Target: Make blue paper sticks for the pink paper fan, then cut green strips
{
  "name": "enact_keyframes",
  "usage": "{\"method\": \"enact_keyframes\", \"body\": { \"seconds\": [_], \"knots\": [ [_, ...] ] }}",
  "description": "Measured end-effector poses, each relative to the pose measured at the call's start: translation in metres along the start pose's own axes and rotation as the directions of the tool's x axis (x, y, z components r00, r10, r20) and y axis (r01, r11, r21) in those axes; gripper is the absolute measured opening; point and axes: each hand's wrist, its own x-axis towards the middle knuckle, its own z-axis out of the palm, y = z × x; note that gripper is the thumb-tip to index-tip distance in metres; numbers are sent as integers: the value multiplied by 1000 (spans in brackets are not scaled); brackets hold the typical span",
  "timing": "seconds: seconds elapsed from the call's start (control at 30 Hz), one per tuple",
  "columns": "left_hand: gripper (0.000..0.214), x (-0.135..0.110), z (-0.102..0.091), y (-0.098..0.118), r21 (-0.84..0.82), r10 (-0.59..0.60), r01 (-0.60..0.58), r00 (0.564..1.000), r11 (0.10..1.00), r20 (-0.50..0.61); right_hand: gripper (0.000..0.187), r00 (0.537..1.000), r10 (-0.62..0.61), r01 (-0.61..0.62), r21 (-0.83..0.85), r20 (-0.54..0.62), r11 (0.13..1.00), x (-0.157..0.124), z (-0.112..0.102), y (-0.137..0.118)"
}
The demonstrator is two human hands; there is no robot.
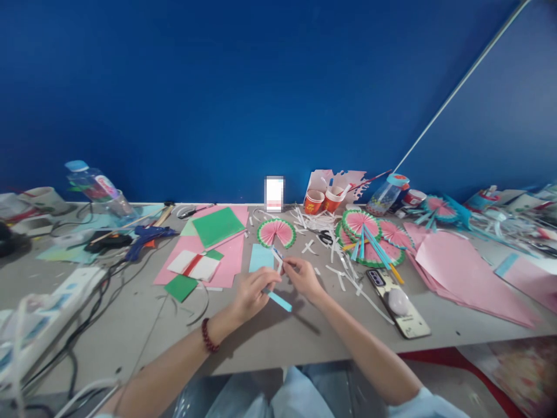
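My left hand (251, 292) is closed around a light blue paper stick (279, 301) whose lower end juts out toward the table's front edge. My right hand (303, 276) pinches the stick's upper end near a small white strip (278, 260). Both hands hover over the grey table (143, 325), just in front of a light blue paper sheet (261, 256). A folded pink and green paper fan (276, 231) lies behind the hands.
Pink and green sheets (217, 241) lie to the left, with a blue glue gun (145, 238) and cables. To the right are several watermelon fans (369, 241), scissors (324, 236), a phone (398, 295), red paper cups (324, 200), white paper scraps and large pink sheets (456, 270).
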Motion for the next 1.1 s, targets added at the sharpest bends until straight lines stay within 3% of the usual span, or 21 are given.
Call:
{"method": "enact_keyframes", "body": {
  "seconds": [0.13,0.3,0.5,0.73,0.97,1.03,1.1],
  "knots": [
    [20,-9,-1,-7,166,148,-162,984,973,94,25,1000,20,-21,66,11,998,1,1,5],
    [27,-8,-7,-5,261,329,-365,928,894,173,24,997,80,-81,164,15,983,1,3,6],
    [21,1,-15,7,192,326,-357,929,914,176,24,998,60,-60,155,7,986,0,3,3],
    [22,1,-16,13,379,386,-463,884,801,265,25,994,112,-113,220,17,969,0,2,3],
    [15,3,-15,12,435,495,-538,841,722,217,27,985,169,-170,327,33,930,2,8,9],
    [16,1,-12,18,433,525,-561,824,706,211,29,979,204,-190,363,0,912,6,4,14],
    [15,-3,-7,28,391,601,-626,773,674,201,34,959,255,-192,378,-122,905,12,-5,19]
  ]
}}
